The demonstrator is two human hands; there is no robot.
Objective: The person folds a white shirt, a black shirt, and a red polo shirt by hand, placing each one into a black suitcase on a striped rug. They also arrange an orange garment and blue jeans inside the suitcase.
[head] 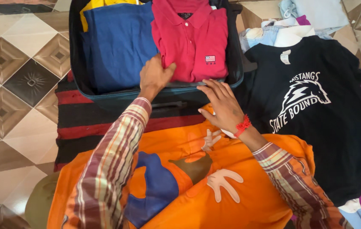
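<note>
An open dark suitcase (75,63) holds a folded red polo shirt (193,38), a folded blue garment (117,42) and a yellow one (97,4) behind it. My left hand (155,75) presses flat on the lower left edge of the red polo, where it meets the blue garment. My right hand (223,106), with a red thread at the wrist, rests fingers spread on the suitcase's front rim near the polo's bottom edge. Neither hand holds anything. An orange printed shirt (248,191) lies spread under my forearms.
A black printed t-shirt (316,127) lies flat to the right of the suitcase. More clothes (299,25) are heaped at the back right. A red and black striped mat (83,123) lies under the suitcase on a patterned tile floor (15,85).
</note>
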